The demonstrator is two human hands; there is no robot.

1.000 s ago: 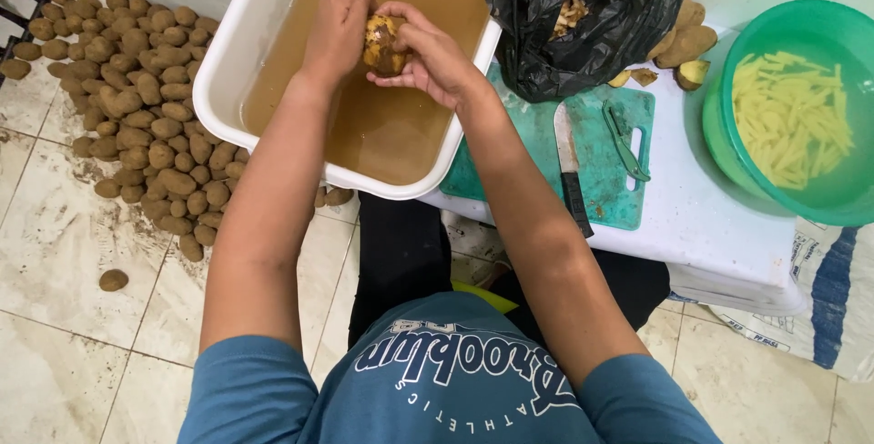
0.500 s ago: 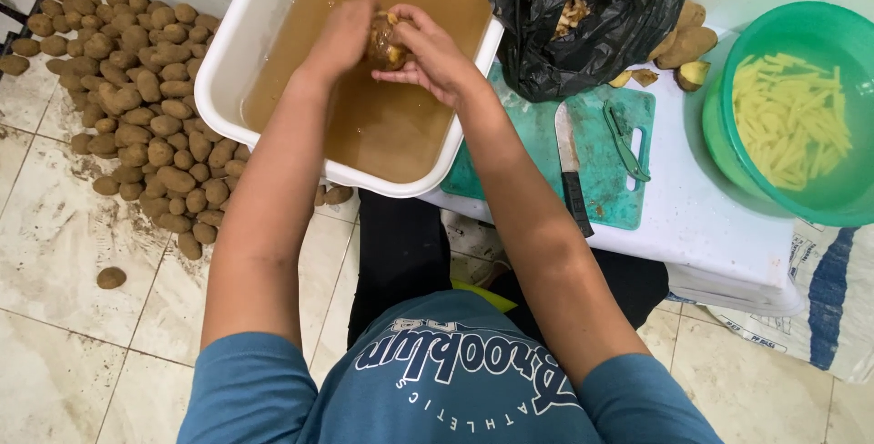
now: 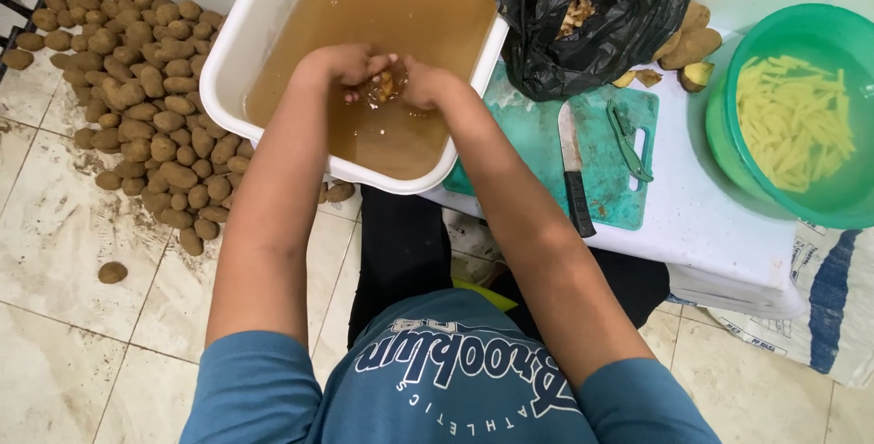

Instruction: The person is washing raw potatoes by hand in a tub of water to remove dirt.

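We are gripping a potato (image 3: 384, 85) with both our left hand (image 3: 341, 65) and our right hand (image 3: 426, 85), dipping it into the murky water of the white tub (image 3: 238, 61) for rubbing clean; the heap of potatoes (image 3: 146, 107) is lying on the floor just beside the tub, within reach; the knife (image 3: 574, 169) is resting on the green board (image 3: 596, 148), apart from our hands.

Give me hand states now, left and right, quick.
Left hand: closed on the potato, in the murky water of the white tub.
Right hand: closed on the same potato.
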